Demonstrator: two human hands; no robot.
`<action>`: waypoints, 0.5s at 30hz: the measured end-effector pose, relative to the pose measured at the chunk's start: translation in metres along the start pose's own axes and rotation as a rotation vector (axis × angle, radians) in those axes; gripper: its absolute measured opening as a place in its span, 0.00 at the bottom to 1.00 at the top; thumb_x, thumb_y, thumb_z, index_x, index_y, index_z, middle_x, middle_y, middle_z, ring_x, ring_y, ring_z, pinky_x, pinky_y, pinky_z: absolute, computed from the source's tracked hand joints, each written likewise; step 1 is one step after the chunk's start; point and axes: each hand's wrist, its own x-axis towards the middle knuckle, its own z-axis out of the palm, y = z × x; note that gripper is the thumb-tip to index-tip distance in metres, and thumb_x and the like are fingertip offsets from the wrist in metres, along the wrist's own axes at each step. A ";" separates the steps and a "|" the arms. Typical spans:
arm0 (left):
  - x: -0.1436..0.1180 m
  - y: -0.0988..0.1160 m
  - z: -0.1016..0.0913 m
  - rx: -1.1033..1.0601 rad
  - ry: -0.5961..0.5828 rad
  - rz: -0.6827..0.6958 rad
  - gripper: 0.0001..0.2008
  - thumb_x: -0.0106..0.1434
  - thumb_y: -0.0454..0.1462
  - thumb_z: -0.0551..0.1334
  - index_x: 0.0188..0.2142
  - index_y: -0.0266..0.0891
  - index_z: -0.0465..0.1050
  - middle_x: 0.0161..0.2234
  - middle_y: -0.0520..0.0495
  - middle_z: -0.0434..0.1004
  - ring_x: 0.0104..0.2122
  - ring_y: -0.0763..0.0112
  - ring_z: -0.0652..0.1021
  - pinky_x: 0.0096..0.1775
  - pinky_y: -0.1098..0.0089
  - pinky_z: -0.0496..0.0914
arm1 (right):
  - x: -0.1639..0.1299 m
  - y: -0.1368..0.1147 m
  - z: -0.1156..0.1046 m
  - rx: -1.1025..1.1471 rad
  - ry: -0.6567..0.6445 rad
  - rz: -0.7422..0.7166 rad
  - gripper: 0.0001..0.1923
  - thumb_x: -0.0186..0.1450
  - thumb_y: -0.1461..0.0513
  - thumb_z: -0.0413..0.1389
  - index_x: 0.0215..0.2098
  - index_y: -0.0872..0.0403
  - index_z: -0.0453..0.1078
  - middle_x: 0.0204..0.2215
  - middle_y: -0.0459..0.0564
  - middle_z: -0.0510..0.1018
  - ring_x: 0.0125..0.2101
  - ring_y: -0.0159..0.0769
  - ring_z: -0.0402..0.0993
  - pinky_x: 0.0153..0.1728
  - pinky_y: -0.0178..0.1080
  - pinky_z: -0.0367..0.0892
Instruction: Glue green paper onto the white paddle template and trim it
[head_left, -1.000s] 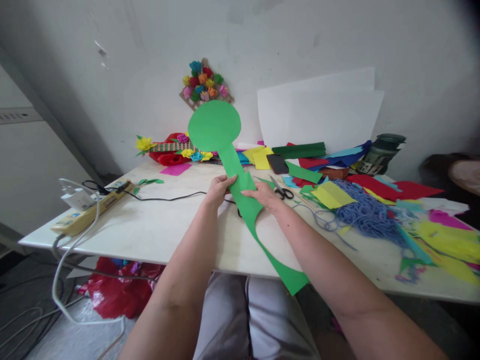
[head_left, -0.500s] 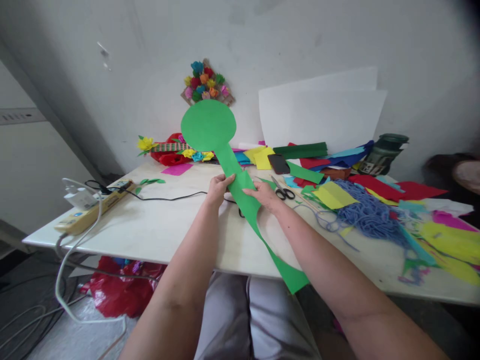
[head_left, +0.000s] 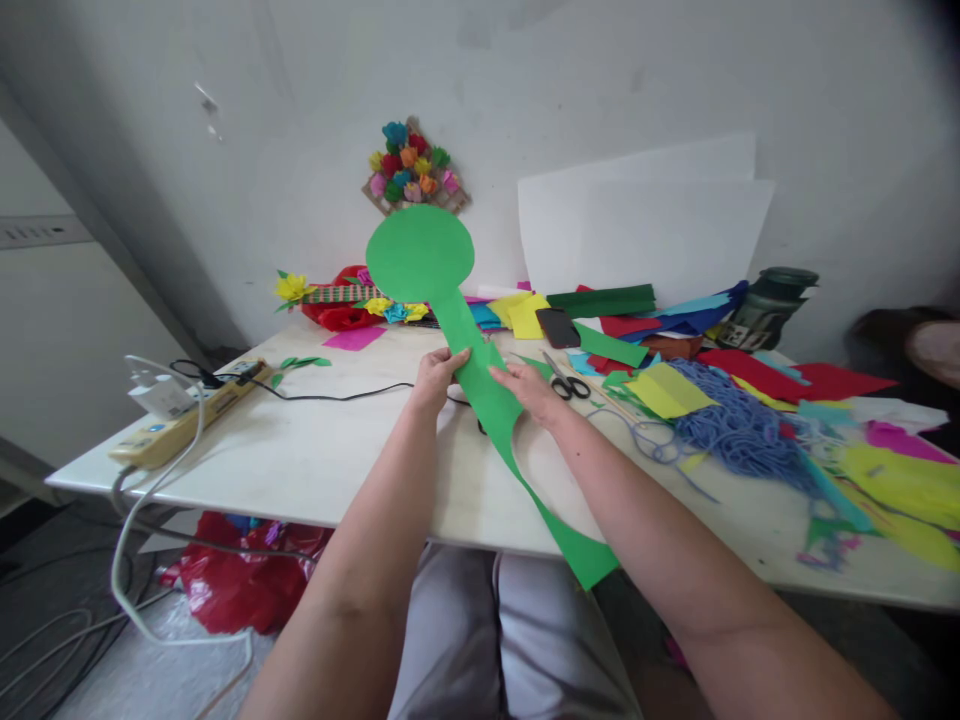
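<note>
A pale grey wall (head_left: 600, 70) fills the upper half of the frame, scuffed and marked near the upper left. At the far left a lighter panel (head_left: 67, 330) meets it along a dark slanting edge. A pale table (head_left: 300, 460) runs across the middle, its top lit evenly by soft daylight. White sheets (head_left: 645, 225) lean against the wall right of centre. Below the table at lower left, the grey floor (head_left: 52, 660) carries loose cables (head_left: 127, 560) and a red plastic bag (head_left: 232, 575).

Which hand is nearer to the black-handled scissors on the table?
Right. The right hand pinches the green paper cutout just left of the scissors; the left hand grips the cutout's far edge, farther away.
</note>
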 end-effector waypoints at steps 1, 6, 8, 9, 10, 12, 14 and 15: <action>0.000 0.000 0.000 -0.011 0.003 -0.007 0.15 0.40 0.42 0.70 0.25 0.32 0.74 0.21 0.48 0.75 0.21 0.71 0.73 0.24 0.72 0.67 | 0.000 -0.001 0.000 0.009 0.012 -0.019 0.20 0.53 0.48 0.57 0.32 0.57 0.73 0.25 0.48 0.78 0.28 0.36 0.73 0.31 0.39 0.69; 0.004 0.000 -0.003 -0.245 0.094 -0.082 0.09 0.45 0.35 0.68 0.26 0.31 0.73 0.24 0.46 0.76 0.23 0.71 0.75 0.28 0.71 0.69 | 0.000 -0.007 -0.006 0.086 0.054 0.014 0.27 0.58 0.44 0.48 0.36 0.58 0.72 0.24 0.51 0.77 0.24 0.35 0.73 0.24 0.36 0.66; 0.005 0.002 -0.005 -0.395 0.144 -0.145 0.06 0.48 0.31 0.64 0.29 0.31 0.73 0.26 0.45 0.77 0.27 0.69 0.77 0.34 0.69 0.71 | 0.002 -0.008 -0.010 0.065 0.073 0.024 0.26 0.59 0.45 0.49 0.36 0.59 0.71 0.21 0.51 0.76 0.19 0.34 0.71 0.18 0.34 0.62; 0.004 0.003 -0.006 -0.457 0.157 -0.177 0.06 0.50 0.31 0.63 0.31 0.31 0.73 0.27 0.45 0.77 0.28 0.68 0.77 0.36 0.68 0.71 | 0.003 -0.007 -0.012 0.036 0.080 0.016 0.24 0.59 0.47 0.49 0.36 0.59 0.71 0.20 0.50 0.76 0.18 0.33 0.71 0.17 0.33 0.61; 0.004 0.005 -0.006 -0.504 0.160 -0.204 0.07 0.52 0.30 0.61 0.32 0.31 0.72 0.28 0.44 0.78 0.30 0.67 0.78 0.39 0.66 0.71 | 0.004 -0.006 -0.014 -0.004 0.080 0.000 0.22 0.58 0.48 0.51 0.35 0.59 0.70 0.20 0.50 0.76 0.17 0.33 0.70 0.16 0.32 0.60; 0.001 0.008 -0.006 -0.563 0.145 -0.239 0.08 0.54 0.31 0.59 0.36 0.31 0.72 0.28 0.44 0.78 0.31 0.65 0.78 0.41 0.64 0.71 | 0.007 -0.003 -0.019 -0.131 0.092 -0.036 0.17 0.57 0.51 0.53 0.32 0.58 0.70 0.19 0.48 0.75 0.16 0.30 0.69 0.16 0.31 0.60; -0.001 0.010 -0.006 -0.598 0.137 -0.253 0.09 0.56 0.30 0.58 0.37 0.32 0.71 0.27 0.45 0.78 0.29 0.66 0.78 0.41 0.64 0.71 | 0.007 -0.001 -0.021 -0.331 0.102 -0.074 0.14 0.57 0.54 0.54 0.32 0.57 0.71 0.18 0.46 0.74 0.16 0.29 0.67 0.18 0.31 0.62; -0.002 0.011 -0.006 -0.615 0.135 -0.254 0.09 0.56 0.30 0.58 0.38 0.32 0.71 0.26 0.45 0.77 0.28 0.66 0.78 0.40 0.64 0.71 | 0.007 -0.001 -0.021 -0.456 0.100 -0.091 0.13 0.57 0.55 0.55 0.33 0.57 0.72 0.18 0.45 0.73 0.17 0.29 0.68 0.20 0.32 0.63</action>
